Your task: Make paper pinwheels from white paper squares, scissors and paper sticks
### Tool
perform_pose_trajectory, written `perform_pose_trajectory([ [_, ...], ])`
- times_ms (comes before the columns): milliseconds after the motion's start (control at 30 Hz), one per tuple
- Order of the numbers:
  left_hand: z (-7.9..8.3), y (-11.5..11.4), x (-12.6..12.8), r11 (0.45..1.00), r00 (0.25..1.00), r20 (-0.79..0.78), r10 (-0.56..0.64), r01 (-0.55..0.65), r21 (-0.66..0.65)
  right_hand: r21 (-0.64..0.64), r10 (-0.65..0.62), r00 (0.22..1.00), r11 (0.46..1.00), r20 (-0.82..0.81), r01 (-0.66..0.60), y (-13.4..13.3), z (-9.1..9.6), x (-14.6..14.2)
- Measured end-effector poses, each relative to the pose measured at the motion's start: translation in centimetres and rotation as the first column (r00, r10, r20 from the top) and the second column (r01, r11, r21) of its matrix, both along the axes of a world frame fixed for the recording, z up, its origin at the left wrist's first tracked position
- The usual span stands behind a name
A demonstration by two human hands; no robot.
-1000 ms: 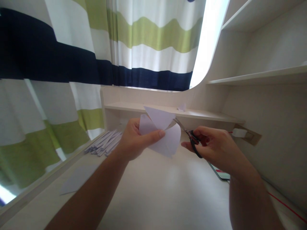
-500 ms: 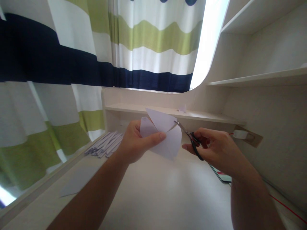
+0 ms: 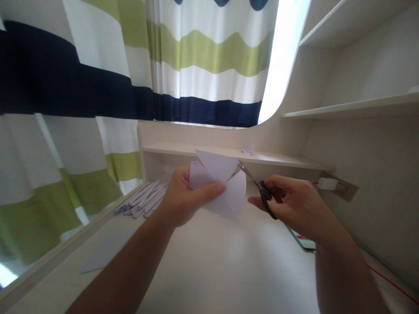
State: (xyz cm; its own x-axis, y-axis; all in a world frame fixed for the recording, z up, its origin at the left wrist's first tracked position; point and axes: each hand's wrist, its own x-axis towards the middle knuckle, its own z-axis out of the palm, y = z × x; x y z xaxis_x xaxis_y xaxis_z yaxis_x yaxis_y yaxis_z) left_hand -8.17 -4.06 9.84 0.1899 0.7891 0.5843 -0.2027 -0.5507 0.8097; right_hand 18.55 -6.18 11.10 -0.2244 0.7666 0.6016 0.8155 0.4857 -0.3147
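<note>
A piece of white paper with slits cut in from its edge is pinched in my left hand, thumb on top and fingers hidden behind. One slit runs inward from the upper right, and its flaps stand slightly apart. In my right hand is a pair of scissors with black handles, my fingers through the loops. Their blades point up and left, the tips close to the paper's upper right edge. Whether the tips touch the paper I cannot tell.
Several rolled or folded paper strips lie at the desk's left, with a flat white sheet nearer me. A phone lies partly under my right forearm. A small paper scrap sits on the back shelf. A white charger is plugged in at right.
My left hand and the paper have shifted slightly left, and the slit at the upper right gapes a little wider. The scissors have stayed almost in place, their tips now nearer the paper's outer edge.
</note>
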Motion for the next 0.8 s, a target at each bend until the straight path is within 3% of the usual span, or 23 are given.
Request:
perform_pose_trajectory([
  [367, -0.2, -0.1, -0.3, 1.000, 0.998, -0.059, 0.030, -0.029, 0.010, -0.034, 0.009, 0.998, 0.999, -0.057, -0.011, 0.2, -0.3, 0.2],
  [800, -0.6, 0.9, -0.4, 1.000, 1.000, -0.027, 0.013, -0.013, 0.025, -0.232, 0.134, 0.961, 0.954, -0.240, -0.191, 0.1, 0.0, 0.4],
])
